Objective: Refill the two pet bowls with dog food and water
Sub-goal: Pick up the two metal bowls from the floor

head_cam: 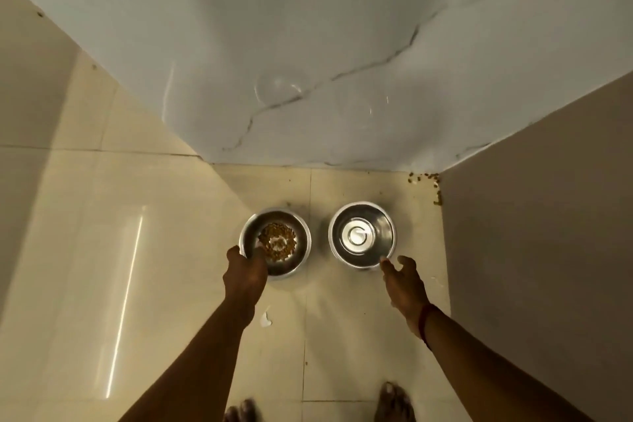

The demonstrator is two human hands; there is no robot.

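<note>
Head view, left hand [245, 272] gripping kibble bowl [303, 237]

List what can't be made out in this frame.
- Head view: whether the right bowl holds water; glare on the steel hides any surface.
- Head view: near rim of the left bowl, covered by the left hand gripping it.
- Head view: whether the right hand touches the right bowl's rim; too small to tell.
- Head view: both feet, blurred and cut off by the bottom edge.

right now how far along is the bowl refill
Done: little; the left bowl holds only a thin ring of kibble. In hand: the left hand grips its rim; the right hand is open by the right bowl. Left: topping up food; water level unclear.
</note>
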